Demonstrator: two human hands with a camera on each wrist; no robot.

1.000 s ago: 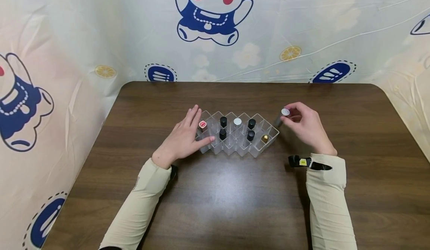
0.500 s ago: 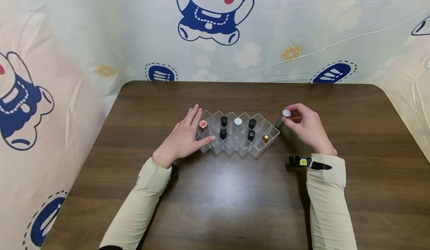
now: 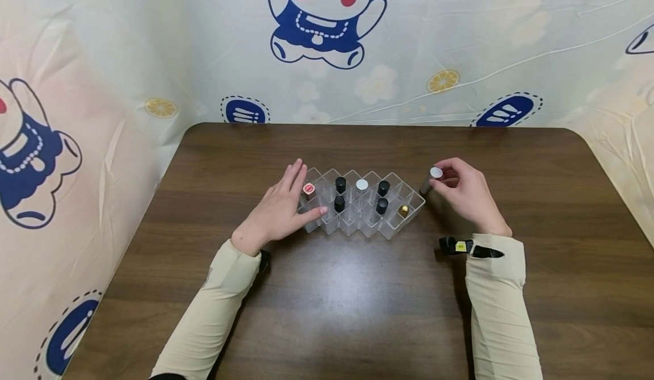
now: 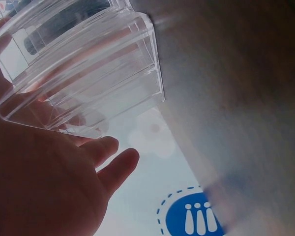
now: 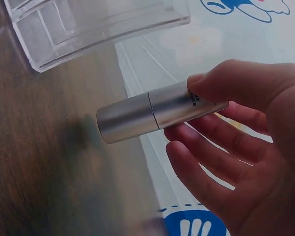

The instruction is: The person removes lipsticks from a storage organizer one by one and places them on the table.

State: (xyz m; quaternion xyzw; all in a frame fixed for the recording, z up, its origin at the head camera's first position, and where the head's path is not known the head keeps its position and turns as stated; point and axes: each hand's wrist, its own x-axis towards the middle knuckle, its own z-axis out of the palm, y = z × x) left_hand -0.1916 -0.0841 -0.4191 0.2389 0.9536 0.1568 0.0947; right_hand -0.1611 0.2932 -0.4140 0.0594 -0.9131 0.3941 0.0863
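A clear lipstick organizer (image 3: 350, 219) with zigzag compartments stands on the table. My left hand (image 3: 278, 207) rests against its left end, fingers extended and thumb over the near side; the left wrist view shows the palm (image 4: 44, 172) beside the clear wall. Just past the organizer's right end, my right hand (image 3: 467, 192) pinches a silver lipstick tube (image 5: 137, 113) between thumb and fingers near its top. The tube stands nearly upright, its lower end close over the table, with small dark print near the thumb. In the head view its pale round top (image 3: 435, 172) shows.
Several tubes sit in the organizer: a red-topped one (image 3: 309, 189) by the left hand, a white-topped one (image 3: 361, 185), several black-capped ones (image 3: 340, 184), and a gold one (image 3: 403, 211). A printed curtain (image 3: 204, 45) hangs behind the brown table (image 3: 347, 312).
The right hand and the silver tube have shifted only very slightly. The left hand and the organizer keep their places.
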